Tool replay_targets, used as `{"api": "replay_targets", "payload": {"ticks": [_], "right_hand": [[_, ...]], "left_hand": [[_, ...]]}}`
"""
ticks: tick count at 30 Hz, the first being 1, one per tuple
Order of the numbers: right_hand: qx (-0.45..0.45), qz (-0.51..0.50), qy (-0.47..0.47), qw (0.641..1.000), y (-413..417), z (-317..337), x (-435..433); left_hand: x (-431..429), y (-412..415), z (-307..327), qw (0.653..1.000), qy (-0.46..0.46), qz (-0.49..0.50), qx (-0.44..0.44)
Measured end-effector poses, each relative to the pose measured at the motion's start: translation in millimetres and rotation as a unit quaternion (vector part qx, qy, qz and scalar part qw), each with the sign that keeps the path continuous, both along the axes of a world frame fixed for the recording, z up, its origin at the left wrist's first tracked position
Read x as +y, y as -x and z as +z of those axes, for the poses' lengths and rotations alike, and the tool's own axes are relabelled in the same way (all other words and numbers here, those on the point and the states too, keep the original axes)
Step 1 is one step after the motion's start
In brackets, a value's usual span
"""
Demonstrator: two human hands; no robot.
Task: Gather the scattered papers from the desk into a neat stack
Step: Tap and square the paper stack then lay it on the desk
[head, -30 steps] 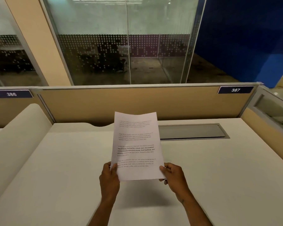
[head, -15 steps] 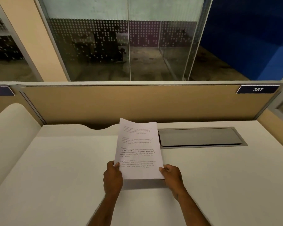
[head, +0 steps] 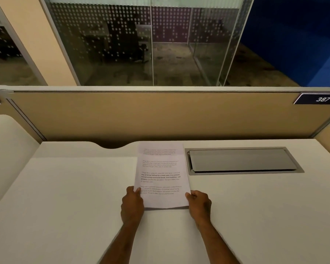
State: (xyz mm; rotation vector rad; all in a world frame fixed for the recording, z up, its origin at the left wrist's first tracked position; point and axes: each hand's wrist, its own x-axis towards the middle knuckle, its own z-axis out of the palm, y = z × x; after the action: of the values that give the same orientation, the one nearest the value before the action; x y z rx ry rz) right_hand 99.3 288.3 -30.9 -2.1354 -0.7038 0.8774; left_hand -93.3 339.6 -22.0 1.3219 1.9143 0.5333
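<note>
- You've got the papers [head: 161, 176] pinched at their near corners: left hand [head: 132, 204] clamped on the 7 o'clock corner, right hand [head: 199, 205] on the 5 o'clock corner.
- The sheets run long-axis from 6 to 12 o'clock, straight away from you, far edge near the tan partition [head: 160, 115].
- Near edge floats just off the white surface [head: 65, 197]; a thin shadow shows beneath it.
- Both hands sit equally close, so neither one leads.
- No loose sheet shows elsewhere on the surface, so the gather looks nearly done.
- The grey cable hatch [head: 242, 161] lies just beside the papers at 3 o'clock; set down clear of it.
- Likely next: lower both corners evenly, keeping the edges flush.
</note>
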Motion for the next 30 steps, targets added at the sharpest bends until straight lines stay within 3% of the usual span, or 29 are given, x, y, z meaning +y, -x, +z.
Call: {"api": "replay_targets", "payload": {"ticks": [14,30], "right_hand": [[0.015,-0.041,-0.009,0.999,-5,-4,-18],[-0.052,-0.041,0.012,0.998,10,1,-16]], "left_hand": [[-15,22,4,1.0,0.019,0.017,0.011],[-30,19,14,0.998,-0.018,0.027,0.054]]}}
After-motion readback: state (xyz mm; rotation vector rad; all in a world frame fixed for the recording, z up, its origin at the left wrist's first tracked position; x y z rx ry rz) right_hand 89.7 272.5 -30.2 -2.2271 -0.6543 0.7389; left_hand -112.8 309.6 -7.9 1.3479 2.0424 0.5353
